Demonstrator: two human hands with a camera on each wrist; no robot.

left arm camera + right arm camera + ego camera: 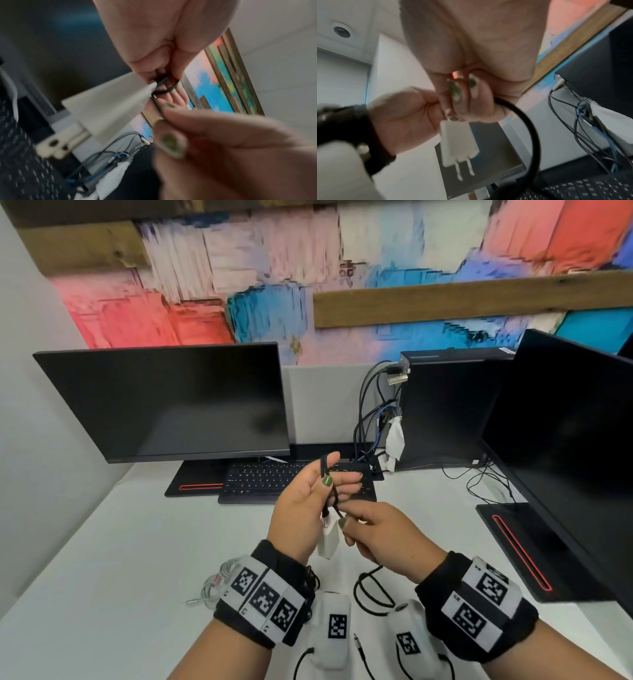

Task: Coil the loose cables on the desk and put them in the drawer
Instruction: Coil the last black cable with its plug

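Head view: the left hand [305, 501] was raised above the tabletop [130, 542], its grip narrow, thumb pressing looped strands of the black cable [329, 491] against the fingers. A white charger plug [329, 539] hung just below that grip. The right hand [383, 535] sat just beside it, pinching the same cable between thumb and forefinger. More of the cable trailed down behind the right wrist onto the tabletop. A grey coiled cable [219, 580] lay under the left wrist.

Left wrist view: black loops [169, 86] sat in the left palm, the plug [109, 108] beside them, right fingertips [169, 143] close below.

Right wrist view: the plug [458, 143] dangled prongs down under the right grip, and the cable [530, 129] arced away beside it.
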